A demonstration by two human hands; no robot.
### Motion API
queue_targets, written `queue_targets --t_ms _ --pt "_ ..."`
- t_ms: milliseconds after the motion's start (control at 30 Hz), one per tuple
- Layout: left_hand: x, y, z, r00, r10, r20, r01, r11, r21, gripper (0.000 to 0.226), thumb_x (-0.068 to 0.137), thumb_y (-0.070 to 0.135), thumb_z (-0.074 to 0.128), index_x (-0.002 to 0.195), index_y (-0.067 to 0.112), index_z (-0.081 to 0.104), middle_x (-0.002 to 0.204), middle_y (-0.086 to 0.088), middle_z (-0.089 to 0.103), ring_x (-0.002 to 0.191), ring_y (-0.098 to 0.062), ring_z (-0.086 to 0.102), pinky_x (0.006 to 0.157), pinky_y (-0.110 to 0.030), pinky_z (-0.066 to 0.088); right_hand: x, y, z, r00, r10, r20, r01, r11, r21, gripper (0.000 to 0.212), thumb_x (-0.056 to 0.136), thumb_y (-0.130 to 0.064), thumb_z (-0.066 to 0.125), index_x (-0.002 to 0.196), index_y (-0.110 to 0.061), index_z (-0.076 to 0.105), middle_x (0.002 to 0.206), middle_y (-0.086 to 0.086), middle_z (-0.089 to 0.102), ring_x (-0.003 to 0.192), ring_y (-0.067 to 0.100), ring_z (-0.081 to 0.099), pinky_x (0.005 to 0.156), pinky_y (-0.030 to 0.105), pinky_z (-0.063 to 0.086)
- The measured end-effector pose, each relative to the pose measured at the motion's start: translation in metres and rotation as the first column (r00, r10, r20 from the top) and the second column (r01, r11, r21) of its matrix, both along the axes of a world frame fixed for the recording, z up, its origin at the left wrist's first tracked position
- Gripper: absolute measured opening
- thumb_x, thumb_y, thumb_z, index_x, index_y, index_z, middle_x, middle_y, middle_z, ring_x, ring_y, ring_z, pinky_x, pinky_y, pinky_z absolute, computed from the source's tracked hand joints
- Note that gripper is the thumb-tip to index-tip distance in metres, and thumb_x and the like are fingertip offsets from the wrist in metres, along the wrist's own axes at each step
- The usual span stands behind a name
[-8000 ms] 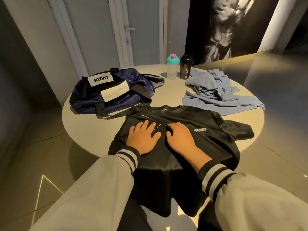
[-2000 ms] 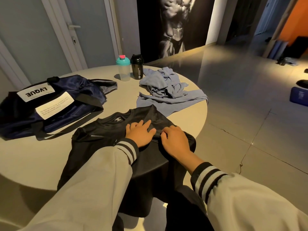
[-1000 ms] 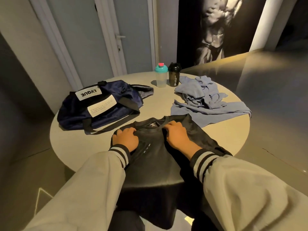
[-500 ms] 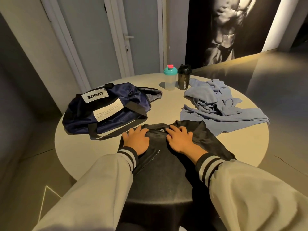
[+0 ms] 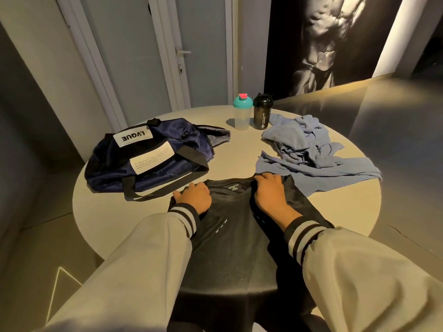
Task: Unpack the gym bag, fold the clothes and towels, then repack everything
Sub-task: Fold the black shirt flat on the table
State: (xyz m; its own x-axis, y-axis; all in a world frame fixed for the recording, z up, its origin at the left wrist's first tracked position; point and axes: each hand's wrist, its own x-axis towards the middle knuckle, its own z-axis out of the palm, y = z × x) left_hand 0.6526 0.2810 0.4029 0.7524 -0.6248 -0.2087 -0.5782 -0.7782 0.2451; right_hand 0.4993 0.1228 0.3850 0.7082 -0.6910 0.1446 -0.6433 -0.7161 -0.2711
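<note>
GYM TABLE: The black shirt (image 5: 235, 236) lies at the near edge of the round table (image 5: 335, 212), collar away from you. Its lower part hangs over the rim toward you. Your L hand (image 5: 194, 198) grips the shirt's left shoulder, fingers curled over the fabric edge. Your R hand (image 5: 271, 195) grips the right shoulder the same way, fingertips tucked at the collar line. The neck label shows btwn the two hands. Both gray sleeves (image 5: 148, 259), w/ black-and-white striped cuffs, reach in from the bottom of the view.

Just beyond the L hand sits the navy gym bag (image 5: 153, 161), slumped, white patches facing up, one black strap looping down near the shirt. To the R, a heap of blue clothes (image 5: 309, 149) spreads across the table. Its near edge meets the shirt's shoulder; can't tell which lies on top. At the far rim stand a clear shaker (image 5: 242, 116) w/ teal lid and a black shaker (image 5: 262, 113), side by side. Behind them are a gray door (image 5: 153, 56) and a dark wall mural (image 5: 323, 39) of a torso.
</note>
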Motion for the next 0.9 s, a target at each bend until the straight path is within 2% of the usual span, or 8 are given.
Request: queue_targets --t_ms 167,267,367,467,567,700,800,900 --pt "-0.008 -0.006 0.013 0.997 -0.042 0.06 0.037 0.995 0.089 0.044 0.096 0.015 0.058 0.138 0.022 0.046 0.145 -0.01 0.047 0.136 -0.035 0.042 0.114 -0.053 0.035 -0.016 -0.014 0.004 0.985 -0.116 -0.129 0.123 0.991 0.053 0.043 0.103 -0.022 0.043 0.145 -0.014 0.039 0.157 0.033 0.011 0.14 0.05 0.018 0.115 0.051 0.024" --pt "-0.009 -0.008 0.016 0.991 -0.06 0.116 0.041 0.986 0.16 0.047 0.097 0.019 0.059 0.142 0.02 0.044 0.148 -0.013 0.043 0.138 -0.036 0.037 0.11 -0.051 0.038 -0.019 -0.015 0.0 0.98 -0.117 -0.16 0.129 0.989 0.072 0.042 0.103 -0.026 0.042 0.144 -0.016 0.039 0.148 0.031 0.03 0.135 0.049 0.025 0.11 0.049 0.031" --pt "-0.009 -0.006 0.018 0.996 -0.05 0.08 0.04 0.991 0.127 0.045 0.097 0.016 0.059 0.14 0.018 0.048 0.144 -0.014 0.049 0.131 -0.035 0.048 0.108 -0.05 0.044 -0.023 -0.012 0.002 0.986 -0.092 -0.142 0.105 0.991 0.085 0.039 0.104 -0.025 0.04 0.141 -0.014 0.045 0.138 0.024 0.046 0.132 0.046 0.03 0.105 0.047 0.035" --pt "-0.011 -0.003 0.018 0.998 -0.052 0.047 0.047 0.994 0.098 0.038 0.098 0.015 0.057 0.135 0.017 0.052 0.137 -0.012 0.057 0.124 -0.033 0.056 0.107 -0.048 0.046 -0.029 -0.01 0.004 0.996 -0.079 -0.047 0.083 0.991 0.106 0.034 0.103 -0.016 0.04 0.134 -0.013 0.053 0.13 0.02 0.052 0.125 0.039 0.041 0.098 0.044 0.041" --pt "-0.017 -0.002 0.015 0.997 -0.05 0.059 0.049 0.999 0.015 0.031 0.099 0.016 0.056 0.13 0.017 0.054 0.13 -0.011 0.06 0.117 -0.033 0.059 0.105 -0.046 0.048 -0.034 -0.01 0.005 0.995 -0.098 0.031 0.094 0.989 0.113 0.031 0.102 -0.013 0.04 0.124 -0.011 0.061 0.125 0.017 0.056 0.116 0.036 0.053 0.094 0.04 0.044" --pt "-0.023 -0.008 0.022 0.998 -0.052 0.048 0.058 0.989 -0.139 0.026 0.096 0.009 0.053 0.118 0.021 0.057 0.125 -0.012 0.055 0.112 -0.035 0.057 0.104 -0.046 0.048 -0.036 -0.011 0.006 0.993 -0.105 0.045 0.1 0.99 0.101 0.028 0.101 -0.009 0.041 0.121 -0.008 0.06 0.119 0.019 0.06 0.108 0.037 0.058 0.081 0.037 0.044" --pt "-0.025 -0.016 0.028 0.998 -0.058 0.035 0.066 0.962 -0.266 0.029 0.092 0.0 0.049 0.102 0.026 0.055 0.121 -0.011 0.05 0.105 -0.036 0.056 0.099 -0.046 0.048 -0.03 -0.011 0.011 0.99 -0.107 0.095 0.096 0.989 0.113 0.03 0.101 -0.007 0.041 0.13 -0.007 0.05 0.118 0.022 0.057 0.108 0.042 0.056 0.079 0.043 0.042" --pt "-0.021 -0.026 0.031 0.997 -0.073 0.038 0.082 0.918 -0.387 0.037 0.092 -0.007 0.043 0.098 0.026 0.058 0.119 -0.011 0.047 0.098 -0.036 0.056 0.097 -0.045 0.047 -0.02 -0.017 0.02 0.983 -0.06 0.173 0.031 0.986 0.161 0.054 0.098 -0.001 0.045 0.151 -0.008 0.033 0.126 0.025 0.053 0.114 0.043 0.054 0.085 0.046 0.043"
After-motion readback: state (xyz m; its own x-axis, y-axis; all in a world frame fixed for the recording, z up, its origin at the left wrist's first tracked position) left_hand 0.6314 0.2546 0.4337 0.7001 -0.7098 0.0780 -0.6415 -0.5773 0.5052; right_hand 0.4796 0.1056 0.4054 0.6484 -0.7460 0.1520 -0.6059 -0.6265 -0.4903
